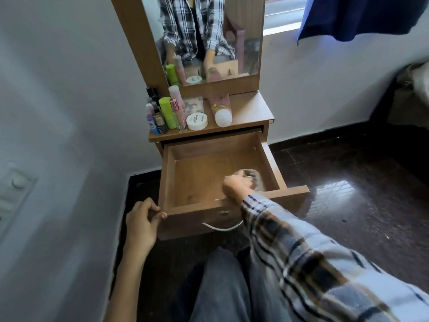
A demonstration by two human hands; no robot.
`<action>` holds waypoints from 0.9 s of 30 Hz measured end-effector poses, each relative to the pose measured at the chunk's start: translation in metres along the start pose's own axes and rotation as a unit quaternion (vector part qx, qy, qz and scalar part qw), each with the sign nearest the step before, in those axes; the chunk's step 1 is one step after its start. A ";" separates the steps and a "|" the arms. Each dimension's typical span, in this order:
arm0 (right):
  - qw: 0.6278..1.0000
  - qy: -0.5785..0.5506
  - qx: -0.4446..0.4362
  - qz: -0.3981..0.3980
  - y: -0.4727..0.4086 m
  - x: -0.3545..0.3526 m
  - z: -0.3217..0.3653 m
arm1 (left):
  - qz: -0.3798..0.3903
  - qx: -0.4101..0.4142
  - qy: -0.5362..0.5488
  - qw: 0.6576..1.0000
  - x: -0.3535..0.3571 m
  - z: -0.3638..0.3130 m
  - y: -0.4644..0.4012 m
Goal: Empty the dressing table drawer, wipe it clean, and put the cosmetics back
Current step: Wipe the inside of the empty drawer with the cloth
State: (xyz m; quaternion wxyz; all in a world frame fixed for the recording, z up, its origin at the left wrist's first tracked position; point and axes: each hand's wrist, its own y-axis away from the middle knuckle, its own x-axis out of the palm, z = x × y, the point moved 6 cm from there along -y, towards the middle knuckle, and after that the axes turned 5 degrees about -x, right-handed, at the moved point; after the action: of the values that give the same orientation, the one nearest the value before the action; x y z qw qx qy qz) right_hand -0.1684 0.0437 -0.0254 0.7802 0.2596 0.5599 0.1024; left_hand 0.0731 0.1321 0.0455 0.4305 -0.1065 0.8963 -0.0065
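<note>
The wooden drawer (199,182) of the dressing table is pulled out and holds no cosmetics. My right hand (235,185) is inside it near the front right corner, gripping a bunched grey cloth (249,176) pressed on the drawer floor. My left hand (145,217) holds the drawer front's left corner, thumb on top. Cosmetics stand on the tabletop (248,108): a green bottle (167,112), a pink tube (220,108) with a white cap, a white round jar (196,121), a slim pink bottle (178,116) and several small bottles (154,117) at the left.
A mirror (204,36) rises behind the tabletop. The drawer front carries a metal handle (222,226) and a lock. A white wall lies to the left, dark glossy floor (348,194) to the right, a bed edge (411,94) at far right. My knees sit below the drawer.
</note>
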 end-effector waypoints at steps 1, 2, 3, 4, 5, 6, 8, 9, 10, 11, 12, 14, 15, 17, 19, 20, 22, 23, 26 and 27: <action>0.998 -0.009 -0.058 -0.001 0.005 0.007 0.024 | 0.000 0.000 -0.003 1.000 0.000 -0.001 0.000; 0.994 -0.022 -0.102 0.007 0.008 0.013 0.045 | 0.002 0.000 -0.006 1.000 0.000 -0.001 0.001; 0.988 0.000 -0.150 0.035 0.008 0.023 0.066 | 0.004 -0.003 -0.006 1.000 0.001 -0.001 0.001; 0.981 0.010 -0.177 0.075 0.013 0.029 0.085 | 0.006 -0.006 -0.004 1.000 0.001 -0.001 0.001; 0.976 0.025 -0.192 0.102 0.014 0.033 0.102 | 0.008 -0.006 -0.004 1.000 0.001 0.000 0.001; 0.971 0.027 -0.213 0.107 0.017 0.033 0.114 | 0.009 -0.003 -0.004 1.000 0.001 0.000 0.000; 0.959 -0.025 -0.270 0.078 0.024 0.021 0.131 | 0.010 0.003 -0.002 1.000 -0.001 0.001 -0.002; 0.951 -0.088 -0.288 0.067 0.028 0.015 0.130 | 0.009 0.004 0.003 1.000 -0.001 0.002 -0.002; 0.939 -0.168 -0.295 0.057 0.029 0.009 0.126 | 0.008 0.006 0.007 1.000 -0.001 0.002 -0.002; 0.920 -0.256 -0.290 0.059 0.030 0.002 0.119 | 0.006 0.010 0.009 1.000 -0.001 0.002 -0.002; 0.892 -0.346 -0.283 0.064 0.031 -0.004 0.111 | 0.007 0.011 0.010 1.000 -0.001 0.002 -0.002; 0.803 -0.531 -0.256 0.082 0.035 -0.019 0.090 | 0.014 0.005 0.008 1.000 0.000 0.003 -0.003; 0.746 -0.612 -0.243 0.100 0.038 -0.025 0.078 | 0.018 0.000 0.005 1.000 0.001 0.004 -0.004; 0.640 -0.719 -0.228 0.146 0.044 -0.035 0.060 | 0.031 -0.015 -0.007 0.999 0.001 0.004 -0.005; 0.602 -0.750 -0.219 0.168 0.054 -0.040 0.043 | 0.043 -0.033 -0.027 0.998 -0.001 0.001 -0.007; 0.593 -0.759 -0.212 0.169 0.058 -0.040 0.036 | 0.046 -0.040 -0.036 0.998 -0.003 -0.003 -0.008; 0.558 -0.791 -0.187 0.169 0.066 -0.038 0.025 | 0.042 -0.042 -0.037 0.998 -0.006 -0.016 -0.010; 0.533 -0.810 -0.177 0.170 0.071 -0.037 0.021 | 0.042 -0.037 -0.022 0.998 -0.007 -0.024 -0.010; 0.446 -0.860 -0.167 0.184 0.089 -0.038 0.012 | 0.058 -0.032 0.054 0.996 -0.003 -0.055 -0.005; 0.418 -0.872 -0.166 0.193 0.095 -0.038 0.010 | 0.064 -0.045 0.073 0.994 0.000 -0.064 -0.001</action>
State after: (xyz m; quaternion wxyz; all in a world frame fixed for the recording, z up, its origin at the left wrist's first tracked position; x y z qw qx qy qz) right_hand -0.1601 0.1038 0.0572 0.8375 0.1767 -0.5136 0.0596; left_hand 0.0233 0.1261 0.0861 0.3584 -0.0673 0.9296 0.0535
